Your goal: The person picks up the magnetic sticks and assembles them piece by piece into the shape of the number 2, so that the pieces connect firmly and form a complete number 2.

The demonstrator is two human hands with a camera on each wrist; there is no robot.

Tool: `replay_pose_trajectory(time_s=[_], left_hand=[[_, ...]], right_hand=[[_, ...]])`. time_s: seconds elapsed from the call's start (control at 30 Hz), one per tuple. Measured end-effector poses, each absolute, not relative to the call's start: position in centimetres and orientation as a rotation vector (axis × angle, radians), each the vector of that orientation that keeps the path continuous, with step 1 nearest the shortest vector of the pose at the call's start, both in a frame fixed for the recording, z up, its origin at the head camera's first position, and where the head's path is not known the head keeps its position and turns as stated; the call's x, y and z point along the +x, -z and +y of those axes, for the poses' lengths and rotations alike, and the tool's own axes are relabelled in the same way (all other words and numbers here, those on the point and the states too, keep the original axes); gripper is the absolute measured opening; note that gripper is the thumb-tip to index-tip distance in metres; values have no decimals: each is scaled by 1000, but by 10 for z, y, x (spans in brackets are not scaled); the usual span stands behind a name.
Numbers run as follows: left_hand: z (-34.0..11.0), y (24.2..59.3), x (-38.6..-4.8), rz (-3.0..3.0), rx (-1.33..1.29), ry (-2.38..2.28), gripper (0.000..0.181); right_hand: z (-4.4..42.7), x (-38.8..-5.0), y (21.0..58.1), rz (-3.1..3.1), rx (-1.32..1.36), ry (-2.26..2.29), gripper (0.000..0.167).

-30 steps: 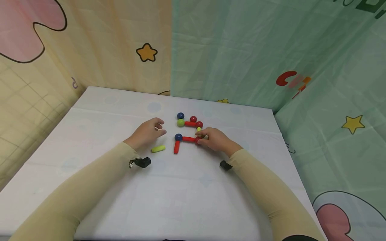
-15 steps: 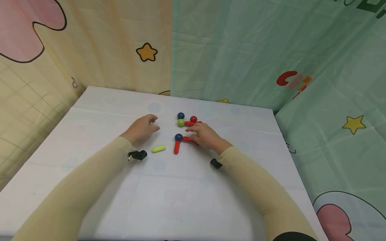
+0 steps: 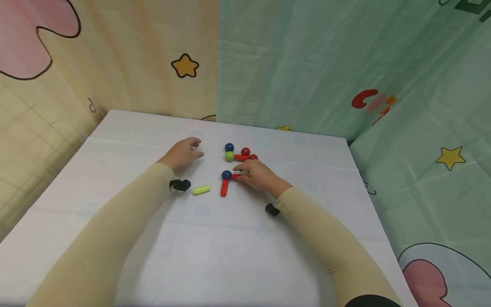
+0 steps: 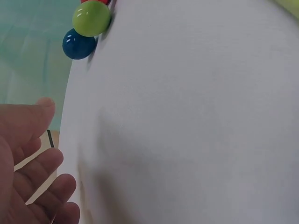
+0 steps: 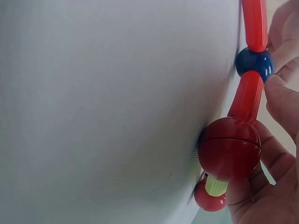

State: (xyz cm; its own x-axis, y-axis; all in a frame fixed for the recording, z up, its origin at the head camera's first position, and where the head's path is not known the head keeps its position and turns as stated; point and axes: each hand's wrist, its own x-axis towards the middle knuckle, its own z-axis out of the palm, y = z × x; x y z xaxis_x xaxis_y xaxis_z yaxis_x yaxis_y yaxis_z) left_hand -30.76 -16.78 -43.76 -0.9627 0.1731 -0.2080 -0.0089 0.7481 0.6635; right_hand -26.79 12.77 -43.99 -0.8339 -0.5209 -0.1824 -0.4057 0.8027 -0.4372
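Observation:
My left hand is over the table's left middle, holding nothing, fingers loosely bent; the left wrist view shows its thumb and fingers apart. A blue ball and a green ball lie beyond its thumb. My right hand is over a magnetic ball-and-rod chain. In the right wrist view, its thumb is close to the chain's blue ball and red rod, with other fingers behind a red ball; contact cannot be told. A yellow-green rod joins that ball, mostly hidden from the head view.
A loose yellow-green rod lies left of the chain. The chain's far part has a green ball, a red rod and red balls. A white cloth covers the table; printed curtains stand behind.
My right hand has moved left along the chain, from its red ball towards the blue one. My left hand has shifted slightly away and left. The pieces look unmoved.

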Motion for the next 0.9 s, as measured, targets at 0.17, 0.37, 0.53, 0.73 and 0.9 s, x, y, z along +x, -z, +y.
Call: replay_pose_trajectory(time_s=[0.17, 0.37, 0.53, 0.73, 0.9], left_hand=[[-156, 440, -323, 2657, 175, -1038, 61], [-137, 442, -337, 2608, 222, -1061, 60], [-122, 442, -342, 2606, 233, -1048, 56], [-104, 444, -346, 2587, 264, -998, 53], [-93, 446, -349, 2579, 275, -941, 50]], right_hand=[[127, -269, 441, 2693, -742, 572, 37], [126, -270, 442, 2676, -769, 588, 36], [125, -271, 442, 2668, -785, 595, 35], [126, -271, 445, 2679, -794, 571, 33], [128, -272, 445, 2687, -815, 572, 32]])
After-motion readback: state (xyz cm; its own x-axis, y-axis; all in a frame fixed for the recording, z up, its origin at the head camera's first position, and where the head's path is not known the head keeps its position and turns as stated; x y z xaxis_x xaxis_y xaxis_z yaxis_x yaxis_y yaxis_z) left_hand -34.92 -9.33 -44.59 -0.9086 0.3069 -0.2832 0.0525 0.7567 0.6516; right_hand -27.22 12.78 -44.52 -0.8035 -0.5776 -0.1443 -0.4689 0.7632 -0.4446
